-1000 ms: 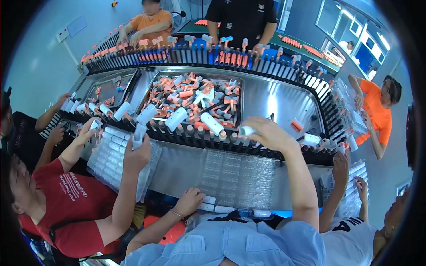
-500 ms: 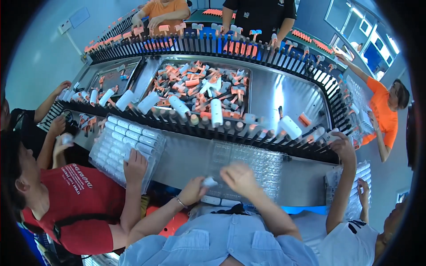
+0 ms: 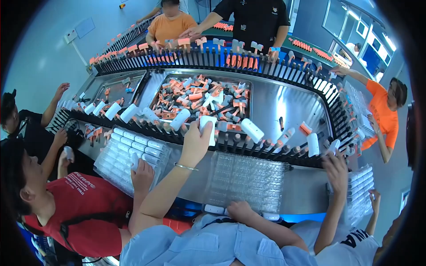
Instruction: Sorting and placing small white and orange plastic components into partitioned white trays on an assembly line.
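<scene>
1. My left hand (image 3: 195, 142) is gripping a white shell (image 3: 208, 132) just right of my palm, its long axis standing nearly upright, overlapping the black posts (image 3: 225, 144) in view.
2. My right hand (image 3: 239, 211) is resting farther off, beside the clear tray (image 3: 250, 179); whether its fingers are holding anything, I cannot tell.

white lettering (image 3: 80, 181) slants across the red short-sleeved cloth shirt (image 3: 95, 208) at left; large black capitals (image 3: 355, 238) mark the white cloth shirt (image 3: 337, 253) at right; pale print (image 3: 243, 27) on the black short-sleeved cloth shirt (image 3: 255, 40) at the back is too small to read.
</scene>
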Action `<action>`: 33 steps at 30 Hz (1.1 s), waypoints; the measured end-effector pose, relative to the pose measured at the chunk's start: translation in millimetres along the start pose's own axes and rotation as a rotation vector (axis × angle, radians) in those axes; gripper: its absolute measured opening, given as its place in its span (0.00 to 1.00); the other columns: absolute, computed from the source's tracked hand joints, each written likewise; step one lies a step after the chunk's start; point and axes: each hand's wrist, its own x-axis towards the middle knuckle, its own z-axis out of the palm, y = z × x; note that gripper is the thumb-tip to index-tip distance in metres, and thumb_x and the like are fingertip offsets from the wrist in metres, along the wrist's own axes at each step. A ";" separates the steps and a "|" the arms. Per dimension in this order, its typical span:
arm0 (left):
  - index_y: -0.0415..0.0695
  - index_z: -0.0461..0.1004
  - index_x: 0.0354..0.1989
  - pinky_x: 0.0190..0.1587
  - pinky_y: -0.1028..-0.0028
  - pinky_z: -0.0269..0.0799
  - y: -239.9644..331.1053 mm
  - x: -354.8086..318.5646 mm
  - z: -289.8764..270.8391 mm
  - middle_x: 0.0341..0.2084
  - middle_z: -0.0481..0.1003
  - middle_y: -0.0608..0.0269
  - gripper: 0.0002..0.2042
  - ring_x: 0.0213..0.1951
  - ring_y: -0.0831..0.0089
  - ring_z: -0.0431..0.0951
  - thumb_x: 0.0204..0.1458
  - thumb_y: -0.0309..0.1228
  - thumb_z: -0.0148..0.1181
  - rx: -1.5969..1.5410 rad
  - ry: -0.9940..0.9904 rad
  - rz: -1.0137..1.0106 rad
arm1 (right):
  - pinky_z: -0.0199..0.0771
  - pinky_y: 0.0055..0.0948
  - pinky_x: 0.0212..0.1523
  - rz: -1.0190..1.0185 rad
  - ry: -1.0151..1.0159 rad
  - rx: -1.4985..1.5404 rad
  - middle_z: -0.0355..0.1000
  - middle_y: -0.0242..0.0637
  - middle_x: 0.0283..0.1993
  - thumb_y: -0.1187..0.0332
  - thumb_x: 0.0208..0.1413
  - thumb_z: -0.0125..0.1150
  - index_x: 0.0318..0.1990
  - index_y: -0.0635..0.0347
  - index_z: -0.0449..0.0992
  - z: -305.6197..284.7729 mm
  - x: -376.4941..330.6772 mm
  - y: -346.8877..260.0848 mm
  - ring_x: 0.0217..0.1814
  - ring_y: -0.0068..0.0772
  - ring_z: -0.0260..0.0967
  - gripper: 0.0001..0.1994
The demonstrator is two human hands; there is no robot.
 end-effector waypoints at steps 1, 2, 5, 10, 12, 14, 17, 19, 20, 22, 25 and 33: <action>0.29 0.65 0.40 0.34 0.62 0.71 -19.7 9.5 -2.7 0.26 0.74 0.41 0.22 0.31 0.51 0.77 0.54 0.41 0.52 0.206 0.090 0.129 | 0.74 0.38 0.31 -0.031 0.025 0.031 0.72 0.41 0.26 0.67 0.44 0.56 0.23 0.59 0.76 2.1 0.5 2.0 0.31 0.45 0.73 0.06; 0.28 0.64 0.41 0.36 0.61 0.70 -15.7 17.4 -4.9 0.28 0.74 0.40 0.23 0.33 0.49 0.76 0.54 0.43 0.52 0.312 0.091 0.077 | 0.74 0.38 0.31 -0.027 0.024 0.032 0.72 0.41 0.26 0.67 0.44 0.56 0.23 0.59 0.76 1.0 -2.2 4.4 0.31 0.45 0.73 0.06; 0.28 0.64 0.41 0.38 0.59 0.70 -18.0 34.4 -4.3 0.29 0.74 0.37 0.24 0.35 0.46 0.75 0.52 0.44 0.51 0.504 0.208 0.125 | 0.74 0.40 0.31 -0.134 0.214 0.127 0.71 0.42 0.25 0.65 0.47 0.54 0.28 0.61 0.75 -3.3 -11.3 13.4 0.32 0.49 0.73 0.08; 0.34 0.63 0.37 0.32 0.55 0.73 -24.4 71.1 -22.9 0.25 0.75 0.42 0.19 0.29 0.48 0.77 0.50 0.41 0.53 0.941 0.263 0.099 | 0.71 0.43 0.33 0.304 0.365 0.595 0.72 0.52 0.34 0.64 0.54 0.51 0.42 0.65 0.66 -51.1 -16.5 10.5 0.31 0.56 0.70 0.14; 0.35 0.62 0.36 0.31 0.60 0.74 -26.0 72.8 -16.9 0.23 0.74 0.49 0.15 0.27 0.52 0.77 0.51 0.36 0.53 1.034 0.362 0.147 | 0.71 0.37 0.31 0.386 0.679 0.626 0.73 0.49 0.34 0.63 0.56 0.49 0.48 0.67 0.64 -84.8 -15.8 17.4 0.30 0.47 0.72 0.18; 0.38 0.63 0.37 0.29 0.64 0.75 -35.6 72.9 -22.5 0.26 0.73 0.54 0.13 0.27 0.55 0.77 0.51 0.34 0.54 1.100 0.489 0.146 | 0.70 0.29 0.29 0.432 0.732 0.915 0.73 0.43 0.31 0.63 0.56 0.52 0.52 0.66 0.63 -137.0 -7.8 21.8 0.30 0.32 0.72 0.20; 0.35 0.63 0.45 0.43 0.61 0.71 -49.8 56.8 -65.0 0.44 0.66 0.44 0.19 0.44 0.52 0.72 0.48 0.32 0.58 0.993 0.507 0.342 | 0.68 0.30 0.39 0.188 0.752 0.491 0.72 0.40 0.37 0.63 0.47 0.64 0.47 0.61 0.69 -198.3 7.6 29.9 0.39 0.33 0.70 0.21; 0.36 0.63 0.47 0.48 0.59 0.65 -45.6 30.2 -65.5 0.46 0.64 0.45 0.20 0.46 0.50 0.68 0.47 0.29 0.59 0.895 0.674 0.612 | 0.65 0.36 0.48 -0.066 0.817 0.099 0.71 0.39 0.42 0.64 0.43 0.66 0.45 0.58 0.71 -225.3 28.1 48.1 0.47 0.41 0.67 0.20; 0.37 0.64 0.46 0.49 0.59 0.63 -40.3 7.1 -58.3 0.45 0.65 0.46 0.18 0.45 0.51 0.68 0.47 0.28 0.58 0.791 0.612 0.597 | 0.63 0.39 0.52 -0.167 0.839 0.014 0.71 0.38 0.44 0.65 0.41 0.66 0.44 0.57 0.72 -236.2 39.0 59.0 0.51 0.44 0.65 0.20; 0.38 0.68 0.41 0.48 0.60 0.63 -56.7 -47.7 -58.1 0.40 0.70 0.51 0.12 0.44 0.54 0.69 0.48 0.26 0.57 0.562 0.359 0.557 | 0.64 0.38 0.52 -0.186 0.713 -0.083 0.69 0.40 0.49 0.62 0.44 0.63 0.47 0.57 0.71 -251.0 73.0 69.5 0.54 0.44 0.64 0.21; 0.45 0.74 0.32 0.41 0.63 0.66 -104.7 -124.9 -49.5 0.31 0.71 0.58 0.07 0.37 0.58 0.71 0.43 0.26 0.59 0.655 -0.096 0.500 | 0.68 0.39 0.46 0.002 0.389 0.003 0.72 0.41 0.44 0.57 0.48 0.60 0.48 0.59 0.70 -269.4 127.0 58.4 0.46 0.45 0.70 0.22; 0.48 0.73 0.35 0.43 0.64 0.64 -144.5 -189.7 -22.5 0.32 0.68 0.61 0.11 0.39 0.63 0.69 0.42 0.34 0.60 0.849 -0.654 0.472 | 0.63 0.45 0.53 0.021 0.904 -0.223 0.66 0.47 0.47 0.61 0.46 0.62 0.52 0.62 0.63 -210.9 185.0 25.9 0.52 0.48 0.63 0.27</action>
